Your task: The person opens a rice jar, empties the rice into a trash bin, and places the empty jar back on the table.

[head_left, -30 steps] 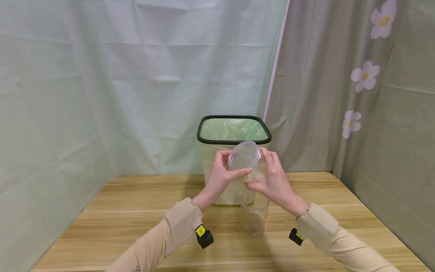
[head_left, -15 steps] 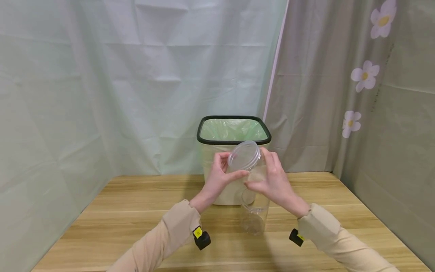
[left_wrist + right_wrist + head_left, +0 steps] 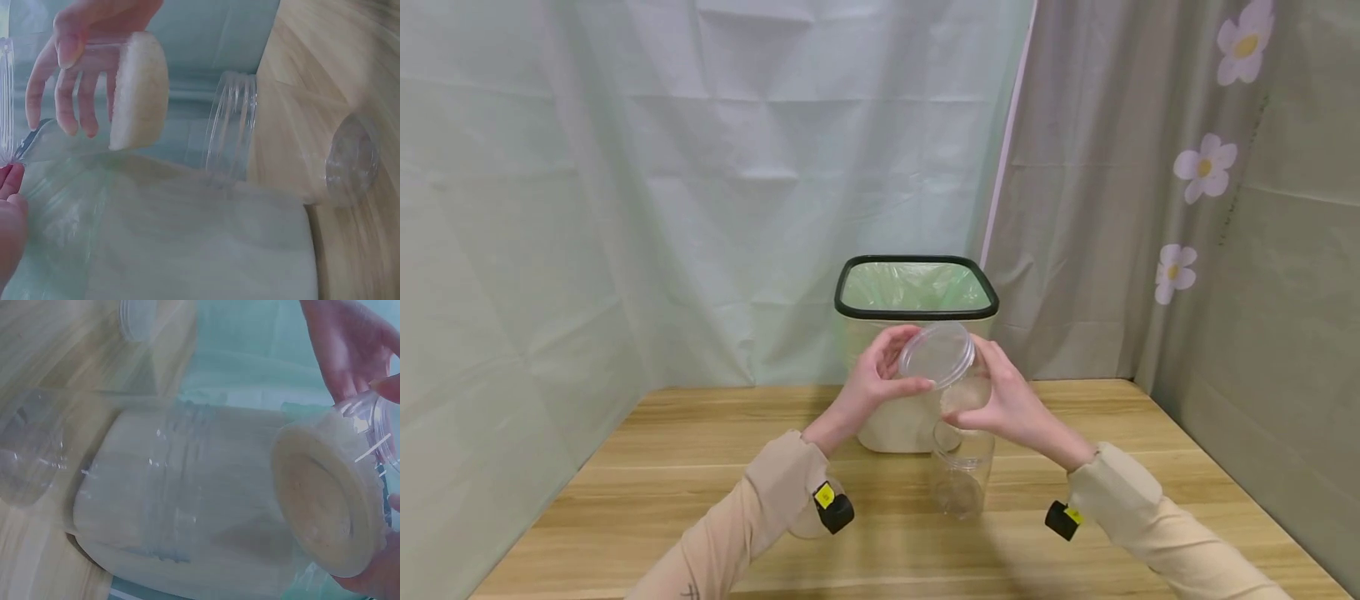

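Observation:
My right hand [image 3: 1007,396] grips a clear plastic jar [image 3: 964,393] from the side, thumb toward me. A pale, grainy layer [image 3: 142,94] fills the jar's bottom. The round clear lid [image 3: 936,356] is on top, tilted toward the upper left. Around the lid's left edge my left hand [image 3: 874,375] curls its fingers, with the thumb at the near rim. Directly below stands a second clear jar [image 3: 961,475], upright on the table with an open top. In the right wrist view, the underside of the held jar [image 3: 322,503] shows the pale contents through the plastic.
A cream bin [image 3: 868,421] with a black rim and green liner bag stands just behind the hands. By my left sleeve a clear round lid-like piece [image 3: 805,523] lies on the wooden table [image 3: 715,475]. Curtains enclose the back and sides.
The held jar and lid have come down slightly. My left hand has shifted a little left, its thumb sliding along the lid's rim. The clear piece by the left sleeve has come into sight.

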### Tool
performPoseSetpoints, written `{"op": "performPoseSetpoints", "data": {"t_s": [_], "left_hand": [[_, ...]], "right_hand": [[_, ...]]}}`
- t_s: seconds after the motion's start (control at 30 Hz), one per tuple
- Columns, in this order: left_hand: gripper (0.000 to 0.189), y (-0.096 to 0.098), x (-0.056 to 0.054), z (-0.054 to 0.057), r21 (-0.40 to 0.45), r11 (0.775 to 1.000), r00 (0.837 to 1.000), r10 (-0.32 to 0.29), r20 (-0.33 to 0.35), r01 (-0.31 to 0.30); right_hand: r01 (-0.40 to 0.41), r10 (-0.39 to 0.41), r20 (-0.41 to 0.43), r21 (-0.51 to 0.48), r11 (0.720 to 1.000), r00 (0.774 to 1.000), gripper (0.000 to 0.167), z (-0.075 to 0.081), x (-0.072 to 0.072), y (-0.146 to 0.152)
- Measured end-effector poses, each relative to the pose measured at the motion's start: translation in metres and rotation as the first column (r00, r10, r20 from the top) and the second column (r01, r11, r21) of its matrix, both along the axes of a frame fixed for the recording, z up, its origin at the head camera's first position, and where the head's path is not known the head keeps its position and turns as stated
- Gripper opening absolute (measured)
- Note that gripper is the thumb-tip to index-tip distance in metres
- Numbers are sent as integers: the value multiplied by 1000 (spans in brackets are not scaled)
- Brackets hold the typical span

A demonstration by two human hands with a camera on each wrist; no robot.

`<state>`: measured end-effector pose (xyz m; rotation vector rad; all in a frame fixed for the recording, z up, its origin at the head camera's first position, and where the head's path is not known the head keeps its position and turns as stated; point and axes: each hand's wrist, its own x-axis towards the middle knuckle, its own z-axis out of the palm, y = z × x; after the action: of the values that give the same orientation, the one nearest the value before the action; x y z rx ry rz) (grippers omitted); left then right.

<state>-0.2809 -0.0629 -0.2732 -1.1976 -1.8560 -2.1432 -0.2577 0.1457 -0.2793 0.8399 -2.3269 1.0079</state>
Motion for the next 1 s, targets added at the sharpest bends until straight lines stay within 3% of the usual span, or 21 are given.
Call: {"op": "performPoseSetpoints", "data": {"t_s": [0.37, 0.63, 0.87, 1.0], "left_hand": [[69, 3, 0, -1, -9, 998, 998, 58, -40, -58], [67, 12, 6, -2, 32, 984, 984, 176, -23, -175], [64, 21, 13, 3, 63, 968, 970, 242, 36, -244], [62, 25, 26, 13, 74, 961, 962, 260, 88, -266]], "right_hand": [[-8, 8, -7, -14, 1000, 1000, 93, -1, 0, 0], [34, -36, -120, -20, 999, 992, 94, -1, -2, -4], [81, -84, -209, -23, 996, 974, 95, 0, -3, -7], [141, -140, -244, -14, 990, 960, 95, 0, -1, -8]]}}
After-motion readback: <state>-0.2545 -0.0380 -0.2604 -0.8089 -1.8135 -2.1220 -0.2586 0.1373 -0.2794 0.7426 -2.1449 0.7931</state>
